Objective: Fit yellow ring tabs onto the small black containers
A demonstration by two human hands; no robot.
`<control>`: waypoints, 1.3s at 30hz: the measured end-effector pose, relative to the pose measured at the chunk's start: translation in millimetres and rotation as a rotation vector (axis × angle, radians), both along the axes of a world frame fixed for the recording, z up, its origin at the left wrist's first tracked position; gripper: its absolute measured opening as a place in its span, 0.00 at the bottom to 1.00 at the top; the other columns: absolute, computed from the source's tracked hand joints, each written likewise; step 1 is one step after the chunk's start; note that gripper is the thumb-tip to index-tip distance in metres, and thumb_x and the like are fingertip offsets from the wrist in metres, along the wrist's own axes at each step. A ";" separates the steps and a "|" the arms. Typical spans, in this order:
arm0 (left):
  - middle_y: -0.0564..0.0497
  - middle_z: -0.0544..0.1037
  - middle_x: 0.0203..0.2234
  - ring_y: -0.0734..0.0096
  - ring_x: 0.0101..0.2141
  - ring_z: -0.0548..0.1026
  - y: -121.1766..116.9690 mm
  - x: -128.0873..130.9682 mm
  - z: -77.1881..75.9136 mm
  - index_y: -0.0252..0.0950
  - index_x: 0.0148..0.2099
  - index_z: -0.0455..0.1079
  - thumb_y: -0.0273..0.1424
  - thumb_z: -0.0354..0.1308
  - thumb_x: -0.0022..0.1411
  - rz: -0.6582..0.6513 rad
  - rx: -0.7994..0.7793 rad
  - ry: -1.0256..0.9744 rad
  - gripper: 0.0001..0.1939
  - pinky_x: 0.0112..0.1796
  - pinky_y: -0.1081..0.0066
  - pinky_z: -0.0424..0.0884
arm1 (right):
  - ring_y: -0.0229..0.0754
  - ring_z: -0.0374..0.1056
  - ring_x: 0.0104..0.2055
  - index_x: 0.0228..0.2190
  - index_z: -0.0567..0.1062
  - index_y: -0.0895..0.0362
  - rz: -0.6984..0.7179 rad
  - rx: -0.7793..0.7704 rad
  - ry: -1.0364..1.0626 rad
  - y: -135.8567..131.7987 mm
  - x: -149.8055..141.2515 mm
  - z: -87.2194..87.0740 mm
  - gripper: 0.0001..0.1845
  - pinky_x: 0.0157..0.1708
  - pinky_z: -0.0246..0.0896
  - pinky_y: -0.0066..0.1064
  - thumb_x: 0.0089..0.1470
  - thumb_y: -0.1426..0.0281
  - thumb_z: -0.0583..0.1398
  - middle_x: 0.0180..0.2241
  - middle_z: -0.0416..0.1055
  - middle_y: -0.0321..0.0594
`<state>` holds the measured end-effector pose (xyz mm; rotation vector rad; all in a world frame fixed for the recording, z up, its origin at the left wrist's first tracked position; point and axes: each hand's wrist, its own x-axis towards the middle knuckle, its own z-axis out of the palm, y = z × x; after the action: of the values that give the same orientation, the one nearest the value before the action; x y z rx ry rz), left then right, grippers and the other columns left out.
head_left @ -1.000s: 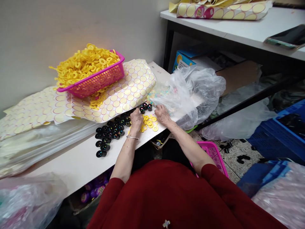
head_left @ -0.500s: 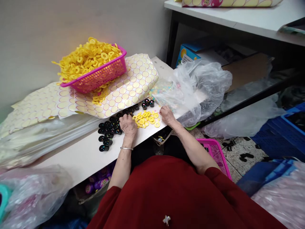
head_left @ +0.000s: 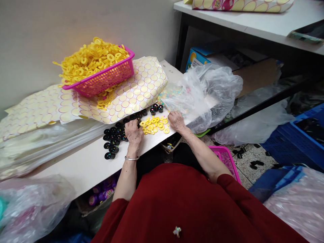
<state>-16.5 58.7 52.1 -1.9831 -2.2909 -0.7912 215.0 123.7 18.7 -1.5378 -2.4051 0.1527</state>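
My left hand (head_left: 133, 132), with a silver bangle at the wrist, is over the right end of a group of small black cups (head_left: 111, 137), its fingers curled down. Whatever they grip is hidden under the hand. Coloured bits show inside several cups. To its right lies a loose pile of yellow ring-shaped plastic pieces (head_left: 153, 125). On the pile's other side, my right hand (head_left: 176, 121) rests on the white table with fingers bent together; I cannot make out anything in them. Three black cups (head_left: 156, 108) stand behind the yellow pieces, near small pastel beads (head_left: 169, 92).
A pink basket (head_left: 106, 79) heaped with yellow rings (head_left: 93, 59) sits on circle-printed sheets (head_left: 144, 77) at the back. Clear plastic bags (head_left: 215, 91) cover the table's right end. A higher white table (head_left: 240, 23) stands at right, a blue crate (head_left: 280, 141) below.
My left hand has shifted slightly left over the black cups. The right hand stays by the beads with bent fingers. The whole view has moved a little.
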 end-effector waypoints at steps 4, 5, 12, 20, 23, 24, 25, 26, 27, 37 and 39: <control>0.48 0.75 0.39 0.62 0.40 0.71 -18.4 6.9 -3.3 0.38 0.45 0.68 0.27 0.57 0.47 -0.178 -0.025 -0.173 0.19 0.42 0.64 0.67 | 0.50 0.63 0.43 0.36 0.75 0.60 -0.037 -0.144 -0.031 -16.8 -1.1 13.2 0.14 0.40 0.54 0.38 0.57 0.75 0.50 0.40 0.71 0.52; 0.48 0.75 0.38 0.62 0.39 0.72 -21.9 10.3 -6.3 0.38 0.45 0.68 0.26 0.57 0.46 -0.218 -0.058 -0.205 0.20 0.42 0.65 0.68 | 0.50 0.64 0.43 0.36 0.75 0.60 -0.045 -0.202 -0.036 -19.6 -1.5 16.6 0.14 0.39 0.55 0.37 0.57 0.74 0.50 0.40 0.72 0.51; 0.47 0.75 0.39 0.63 0.40 0.73 -28.0 27.5 -34.9 0.35 0.48 0.68 0.28 0.60 0.43 -0.217 -0.076 -0.403 0.26 0.41 0.66 0.71 | 0.49 0.70 0.40 0.35 0.78 0.59 -0.223 -0.426 -0.055 -17.3 -7.4 36.2 0.14 0.34 0.56 0.32 0.53 0.75 0.53 0.38 0.76 0.51; 0.51 0.74 0.34 0.68 0.35 0.72 -42.5 25.6 -52.2 0.36 0.42 0.70 0.35 0.64 0.45 -0.162 -0.041 -0.556 0.20 0.37 0.68 0.71 | 0.43 0.67 0.42 0.34 0.77 0.57 -0.140 -0.273 0.126 -25.9 4.1 19.6 0.12 0.36 0.56 0.30 0.57 0.71 0.54 0.39 0.74 0.43; 0.51 0.74 0.32 0.68 0.35 0.72 -43.1 27.6 -55.9 0.37 0.36 0.71 0.35 0.62 0.46 -0.156 -0.030 -0.578 0.13 0.39 0.68 0.70 | 0.43 0.65 0.41 0.33 0.77 0.56 -0.108 -0.191 0.111 -30.1 4.6 12.4 0.11 0.36 0.55 0.31 0.58 0.70 0.54 0.37 0.72 0.43; 0.51 0.74 0.32 0.68 0.35 0.72 -42.7 28.7 -56.8 0.37 0.36 0.71 0.35 0.62 0.47 -0.151 -0.025 -0.590 0.13 0.39 0.68 0.70 | 0.43 0.64 0.41 0.32 0.77 0.56 -0.094 -0.167 0.091 -31.3 4.3 11.0 0.12 0.36 0.54 0.31 0.58 0.70 0.53 0.37 0.71 0.43; 0.51 0.75 0.32 0.68 0.35 0.72 -42.2 29.9 -57.4 0.37 0.37 0.71 0.35 0.62 0.47 -0.149 -0.026 -0.599 0.13 0.39 0.68 0.70 | 0.43 0.63 0.41 0.32 0.76 0.56 -0.073 -0.147 0.061 -32.5 4.0 10.1 0.12 0.36 0.53 0.31 0.59 0.70 0.52 0.37 0.71 0.44; 0.51 0.75 0.32 0.68 0.35 0.72 -41.9 31.1 -57.5 0.37 0.37 0.71 0.34 0.62 0.47 -0.147 -0.031 -0.603 0.13 0.40 0.68 0.70 | 0.44 0.62 0.40 0.32 0.76 0.57 -0.049 -0.129 0.023 -33.6 3.8 9.5 0.13 0.35 0.52 0.32 0.59 0.71 0.52 0.37 0.70 0.45; 0.51 0.76 0.33 0.68 0.35 0.72 -41.7 32.3 -57.1 0.37 0.37 0.72 0.34 0.62 0.47 -0.145 -0.036 -0.600 0.13 0.40 0.68 0.70 | 0.45 0.62 0.40 0.32 0.76 0.57 -0.021 -0.111 -0.020 -34.7 3.8 9.1 0.14 0.35 0.51 0.33 0.59 0.72 0.51 0.37 0.70 0.45; 0.53 0.76 0.31 0.68 0.36 0.72 -41.3 42.0 -47.5 0.38 0.34 0.73 0.28 0.62 0.43 -0.198 -0.049 -0.586 0.11 0.40 0.68 0.68 | 0.47 0.59 0.38 0.32 0.73 0.59 0.029 -0.048 -0.008 -40.0 1.2 6.4 0.13 0.35 0.51 0.35 0.58 0.74 0.49 0.34 0.68 0.48; 0.54 0.76 0.31 0.68 0.36 0.71 -40.4 46.8 -47.9 0.38 0.34 0.73 0.28 0.63 0.43 -0.222 -0.053 -0.586 0.11 0.41 0.68 0.68 | 0.45 0.61 0.38 0.33 0.73 0.58 0.072 -0.034 0.152 -47.2 -2.2 11.1 0.13 0.38 0.53 0.34 0.59 0.72 0.49 0.34 0.68 0.46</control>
<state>30.4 18.3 4.2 -2.2964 -2.3899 -1.5224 212.8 76.5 29.8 -1.4010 -2.3500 0.3155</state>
